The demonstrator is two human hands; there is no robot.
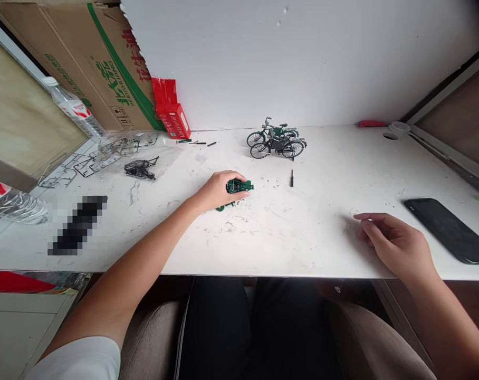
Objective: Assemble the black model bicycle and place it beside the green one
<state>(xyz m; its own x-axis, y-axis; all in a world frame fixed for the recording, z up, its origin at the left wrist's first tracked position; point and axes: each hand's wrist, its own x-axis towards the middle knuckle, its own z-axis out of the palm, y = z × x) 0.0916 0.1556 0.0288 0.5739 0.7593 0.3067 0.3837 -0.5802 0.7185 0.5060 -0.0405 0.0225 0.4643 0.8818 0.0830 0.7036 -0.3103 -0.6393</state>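
Observation:
My left hand (219, 191) is closed round a small dark green model piece (240, 186), thumb on the near side and fingers on the far side. Its exact kind is partly hidden by the hand. Smaller green parts (226, 206) show on the table just below it. On the right, my right hand (398, 240) rests at the table's front with the index finger stretched out and the others loosely curled, holding nothing. A black mini screwdriver (291, 178) lies between the hands, farther back, near tiny dark bits. Two model bicycles (277, 145) stand behind it, one green and one black.
A black phone (451, 229) lies right of my right hand. At the back left are plastic bags with black model parts (140, 169), small tools (198, 143), a red box (174, 119), a cardboard carton (85, 63) and water bottles (75, 108). A red-handled cutter (372, 124) lies back right.

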